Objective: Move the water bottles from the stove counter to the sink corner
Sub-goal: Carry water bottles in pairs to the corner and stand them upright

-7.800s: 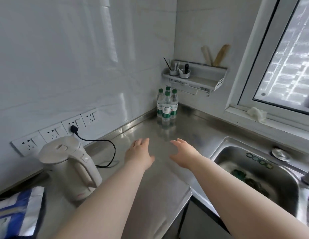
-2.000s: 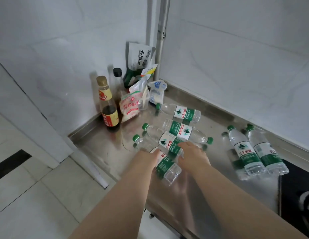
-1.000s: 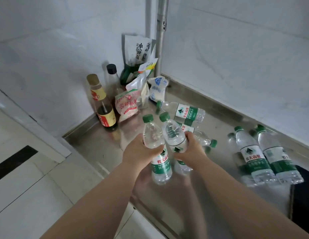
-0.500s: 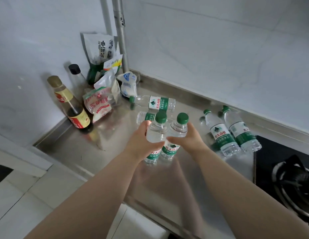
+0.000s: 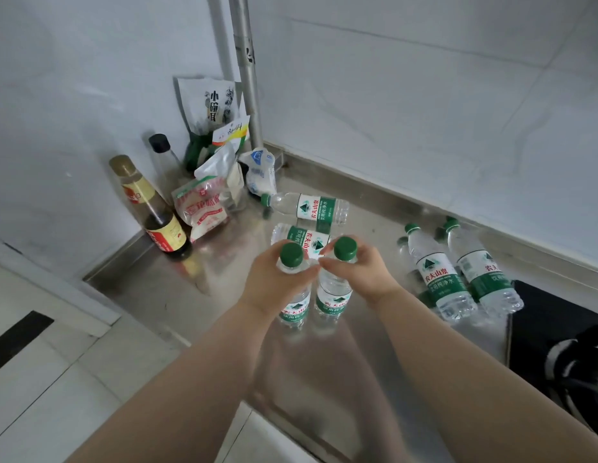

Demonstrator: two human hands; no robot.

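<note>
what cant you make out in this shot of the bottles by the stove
Head view only:
Lying bottle behind the hands: its right end is hidden by the left hand and right hand.
Stove: cut off by the right edge.
Black-capped bottle: lower part hidden by the sauce bottle.
Sink corner: out of frame.

Clear glossy plastic water bottles (image 5: 439,272) on brushed steel counter (image 5: 197,289).

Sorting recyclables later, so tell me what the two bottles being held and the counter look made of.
Left bottle and right bottle: clear, glossy plastic, see-through walls; green caps, likely plastic too. Counter: probably stainless steel, brushed grey, showing blurred reflections.
</note>
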